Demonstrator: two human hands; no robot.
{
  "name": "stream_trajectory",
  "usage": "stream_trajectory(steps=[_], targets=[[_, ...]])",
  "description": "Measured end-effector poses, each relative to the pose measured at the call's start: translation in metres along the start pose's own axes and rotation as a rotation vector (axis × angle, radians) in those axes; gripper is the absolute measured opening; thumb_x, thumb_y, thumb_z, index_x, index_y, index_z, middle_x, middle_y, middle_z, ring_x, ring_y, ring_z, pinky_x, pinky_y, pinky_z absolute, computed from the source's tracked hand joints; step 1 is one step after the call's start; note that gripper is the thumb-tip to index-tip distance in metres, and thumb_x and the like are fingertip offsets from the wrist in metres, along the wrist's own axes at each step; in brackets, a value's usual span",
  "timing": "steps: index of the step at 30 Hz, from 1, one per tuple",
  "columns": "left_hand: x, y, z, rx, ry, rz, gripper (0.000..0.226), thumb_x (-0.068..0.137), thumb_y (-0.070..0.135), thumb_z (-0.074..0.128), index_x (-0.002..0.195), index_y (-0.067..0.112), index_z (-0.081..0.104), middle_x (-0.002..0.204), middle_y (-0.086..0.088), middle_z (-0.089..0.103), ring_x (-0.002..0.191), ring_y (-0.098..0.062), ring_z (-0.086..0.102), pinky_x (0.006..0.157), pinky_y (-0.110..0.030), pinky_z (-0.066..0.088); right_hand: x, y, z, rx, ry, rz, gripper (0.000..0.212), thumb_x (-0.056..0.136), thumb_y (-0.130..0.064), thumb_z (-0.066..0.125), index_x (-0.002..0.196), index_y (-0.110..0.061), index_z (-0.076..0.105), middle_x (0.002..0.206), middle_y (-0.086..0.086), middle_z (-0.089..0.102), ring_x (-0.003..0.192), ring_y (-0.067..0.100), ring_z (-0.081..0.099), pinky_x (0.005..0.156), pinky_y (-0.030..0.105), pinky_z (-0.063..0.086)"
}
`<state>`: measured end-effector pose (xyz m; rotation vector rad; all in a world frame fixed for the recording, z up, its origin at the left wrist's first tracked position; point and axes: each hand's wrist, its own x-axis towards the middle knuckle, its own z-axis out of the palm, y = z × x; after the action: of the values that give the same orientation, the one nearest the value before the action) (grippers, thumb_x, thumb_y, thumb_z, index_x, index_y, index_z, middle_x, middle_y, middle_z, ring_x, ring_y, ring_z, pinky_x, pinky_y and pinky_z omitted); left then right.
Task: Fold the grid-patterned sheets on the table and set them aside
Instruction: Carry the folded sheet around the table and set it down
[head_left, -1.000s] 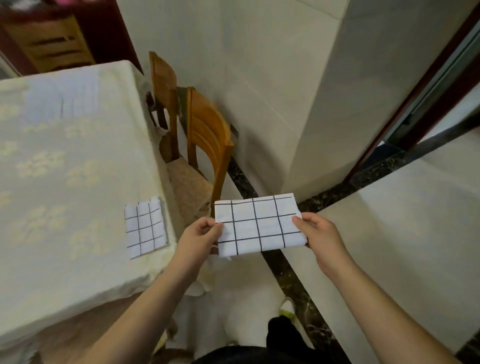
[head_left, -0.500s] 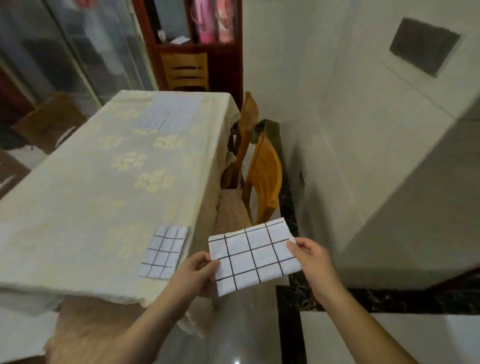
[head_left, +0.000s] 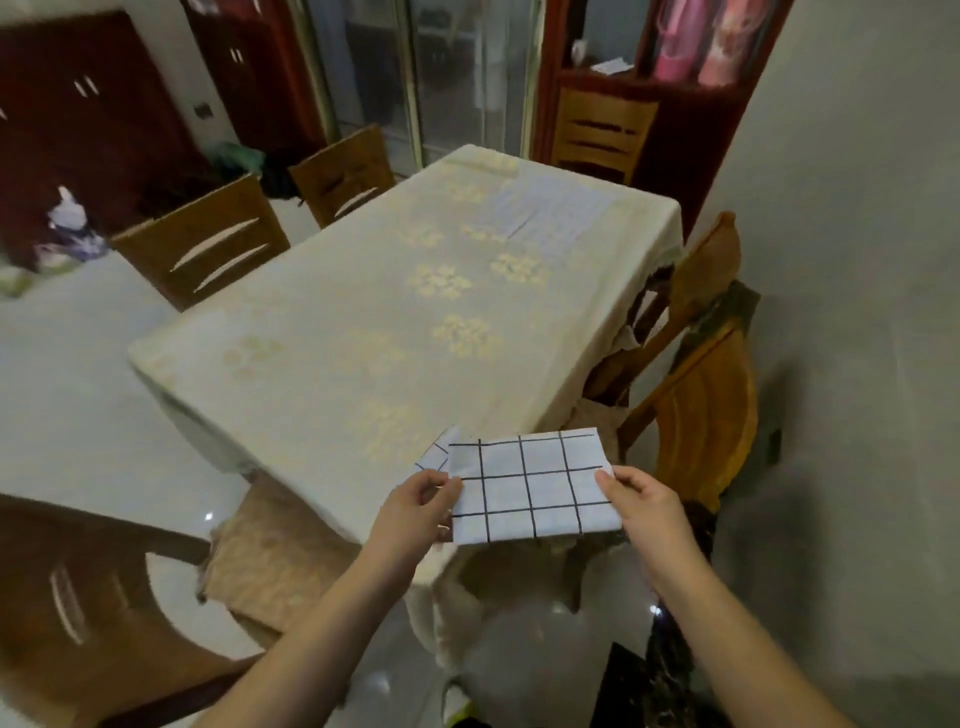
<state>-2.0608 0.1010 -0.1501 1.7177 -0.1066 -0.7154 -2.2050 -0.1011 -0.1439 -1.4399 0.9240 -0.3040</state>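
Cream cloth covers the counter (head_left: 332, 364), most of its top bare, chairs (head_left: 711, 410) tucked close along its right edge. Over the near corner, the left hand (head_left: 415, 512) and right hand (head_left: 641, 506) each pinch an end of a folded sheet (head_left: 530, 486). It hides most of a second sheet (head_left: 435, 453) lying beneath.

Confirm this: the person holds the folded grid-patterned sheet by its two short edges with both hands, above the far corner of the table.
Not quite. The head view shows the left hand and right hand pinching the folded sheet by its short edges, but above the near corner of the table, not the far one.
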Motion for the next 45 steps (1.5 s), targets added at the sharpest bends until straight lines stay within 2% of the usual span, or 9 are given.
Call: stream_trajectory(steps=[3, 9, 17, 20, 24, 29, 36, 42, 45], targets=[[0.023, -0.007, -0.022, -0.020, 0.024, -0.019, 0.015, 0.095, 0.017, 0.058, 0.098, 0.003, 0.064, 0.079, -0.008, 0.066, 0.061, -0.018, 0.058, 0.060, -0.034, 0.051, 0.028, -0.009, 0.024, -0.084, -0.067, -0.003, 0.018, 0.095, -0.031, 0.059, 0.108, -0.023, 0.066, 0.098, 0.000, 0.072, 0.093, 0.019, 0.068, 0.082, 0.038, 0.058], [0.056, -0.026, -0.048, -0.042, 0.055, -0.104, 0.011, 0.092, 0.014, 0.061, 0.094, 0.003, 0.063, 0.077, -0.007, 0.065, 0.062, -0.016, 0.059, 0.060, -0.027, 0.049, 0.084, -0.019, 0.065, -0.230, -0.179, -0.005, 0.017, 0.096, -0.028, 0.057, 0.108, -0.021, 0.068, 0.099, 0.000, 0.072, 0.094, 0.018, 0.067, 0.087, 0.039, 0.055], [0.090, -0.064, -0.050, -0.028, 0.203, -0.215, 0.005, 0.092, 0.010, 0.063, 0.093, 0.007, 0.059, 0.075, -0.006, 0.063, 0.059, -0.013, 0.063, 0.055, -0.021, 0.050, 0.157, -0.003, 0.113, -0.456, -0.250, -0.064, 0.014, 0.093, -0.018, 0.063, 0.104, -0.011, 0.066, 0.094, 0.003, 0.066, 0.084, 0.011, 0.059, 0.066, 0.017, 0.044], [0.098, -0.074, -0.042, 0.006, 0.283, -0.240, 0.008, 0.092, 0.010, 0.063, 0.097, 0.005, 0.060, 0.077, -0.006, 0.064, 0.062, -0.014, 0.063, 0.055, -0.020, 0.052, 0.181, 0.003, 0.124, -0.546, -0.318, -0.073, 0.015, 0.092, -0.018, 0.065, 0.104, -0.009, 0.065, 0.089, 0.003, 0.064, 0.084, 0.016, 0.059, 0.073, 0.025, 0.042], [0.105, -0.091, -0.033, 0.031, 0.400, -0.285, 0.007, 0.088, 0.015, 0.068, 0.088, 0.012, 0.062, 0.068, 0.000, 0.064, 0.064, -0.017, 0.062, 0.072, -0.039, 0.056, 0.211, 0.016, 0.136, -0.666, -0.417, -0.098, 0.016, 0.091, -0.019, 0.066, 0.101, -0.006, 0.067, 0.088, 0.005, 0.065, 0.086, 0.022, 0.061, 0.074, 0.025, 0.041], [0.113, -0.101, -0.023, 0.032, 0.532, -0.337, 0.008, 0.087, 0.012, 0.069, 0.086, 0.012, 0.061, 0.063, 0.003, 0.059, 0.055, -0.010, 0.055, 0.060, -0.027, 0.048, 0.245, 0.033, 0.148, -0.804, -0.527, -0.123, 0.021, 0.089, -0.028, 0.067, 0.101, -0.012, 0.071, 0.093, 0.002, 0.070, 0.092, 0.021, 0.064, 0.078, 0.027, 0.045], [0.122, -0.123, -0.013, 0.117, 0.614, -0.417, 0.012, 0.084, 0.023, 0.072, 0.088, 0.017, 0.063, 0.079, -0.004, 0.068, 0.074, -0.022, 0.065, 0.070, -0.038, 0.055, 0.259, 0.040, 0.160, -0.917, -0.588, -0.150, 0.015, 0.088, -0.030, 0.068, 0.096, -0.017, 0.070, 0.085, -0.004, 0.065, 0.081, 0.014, 0.057, 0.071, 0.023, 0.037], [0.117, -0.126, -0.008, 0.136, 0.669, -0.425, 0.015, 0.082, 0.022, 0.074, 0.080, 0.015, 0.061, 0.070, 0.000, 0.063, 0.062, -0.012, 0.056, 0.057, -0.022, 0.045, 0.261, 0.043, 0.162, -0.952, -0.623, -0.153, 0.012, 0.085, -0.030, 0.070, 0.090, -0.022, 0.064, 0.080, -0.006, 0.065, 0.075, 0.011, 0.058, 0.065, 0.024, 0.037], [0.117, -0.129, -0.009, 0.145, 0.667, -0.448, 0.019, 0.080, 0.023, 0.075, 0.075, 0.016, 0.058, 0.065, 0.003, 0.060, 0.059, -0.011, 0.055, 0.058, -0.024, 0.044, 0.259, 0.046, 0.159, -0.974, -0.652, -0.151, 0.012, 0.084, -0.030, 0.070, 0.091, -0.021, 0.065, 0.077, -0.006, 0.066, 0.072, 0.006, 0.056, 0.058, 0.023, 0.039]])
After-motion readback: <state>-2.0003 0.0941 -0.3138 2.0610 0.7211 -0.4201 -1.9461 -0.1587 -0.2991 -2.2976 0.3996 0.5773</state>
